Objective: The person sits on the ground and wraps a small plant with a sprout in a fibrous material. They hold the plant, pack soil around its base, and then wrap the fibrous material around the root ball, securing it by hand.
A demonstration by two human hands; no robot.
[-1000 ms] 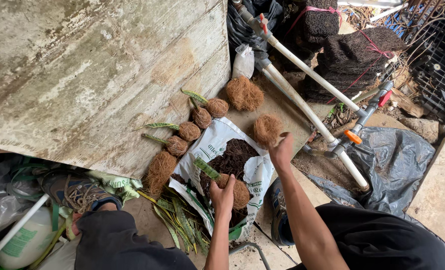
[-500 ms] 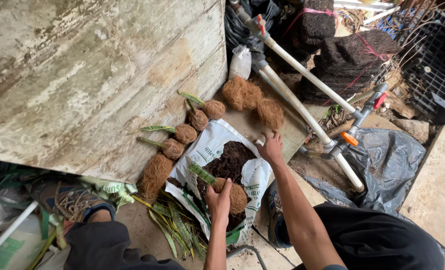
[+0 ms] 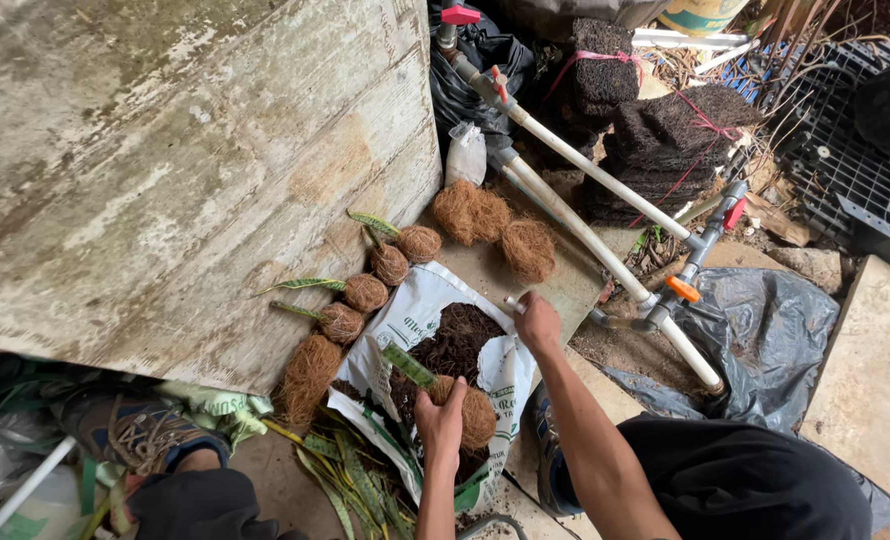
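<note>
My left hand (image 3: 440, 420) grips a brown coir ball (image 3: 477, 416) with a green leaf cutting (image 3: 407, 364) sticking out of it. It holds the ball over an open white bag (image 3: 413, 312) of dark soil (image 3: 457, 340). My right hand (image 3: 537, 320) is closed on the bag's far rim. Beyond it, two loose coir balls (image 3: 528, 248) lie by a white pipe. Several coir-wrapped cuttings (image 3: 365, 293) stand in a row along the wall.
A weathered concrete wall (image 3: 165, 170) fills the left. White pipes (image 3: 605, 260) with red and orange valve handles cross the ground on the right. Black fibre slabs (image 3: 665, 140) tied with pink string, a black crate (image 3: 855, 160) and black plastic sheet (image 3: 765, 330) lie beyond. Green leaves (image 3: 350, 480) lie near my shoe.
My right hand let go of a coir ball beside the others near the pipe and drew back to the bag's rim. My left hand kept its ball over the bag.
</note>
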